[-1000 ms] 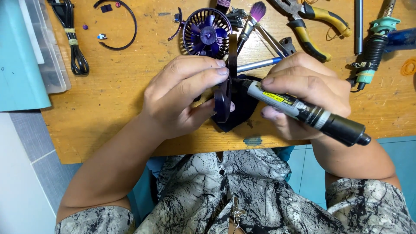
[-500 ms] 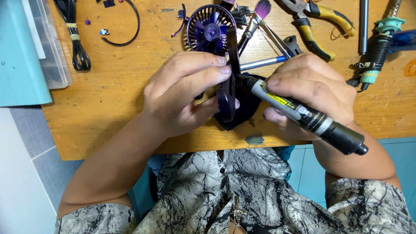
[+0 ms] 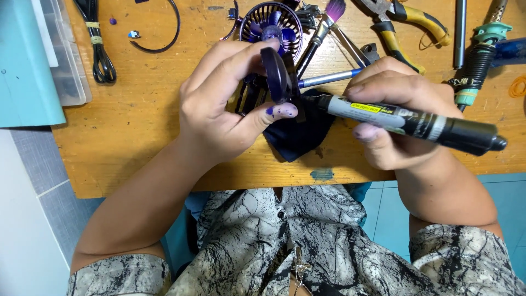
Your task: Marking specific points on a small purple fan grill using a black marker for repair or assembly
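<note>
The left hand comes in from the near left, with the forearm going diagonally over the near edge of the table. Its fingers curl around a dark purple plastic part; the thumb, marked with purple ink, presses from the near side and the fingertips hold the round top from the far side. So this hand is clamped on the part and lifts it a little above the table. The part stands almost upright, its round disc end toward the far side and its darker base toward the near left.

The right hand enters from the near right and is closed on a thick black and grey marker. The long axis of the marker lies almost left to right, with the tip pointing left and touching the part, and the black cap end sticking out to the right past the hand.

Under the two hands lies a dark blue cloth, near the front edge of the table. Just beyond the part sits a small purple fan. A brush with purple bristles, yellow-handled pliers and a black cable crowd the far side. There is some free wood to the left of the left hand, between it and the cable.
</note>
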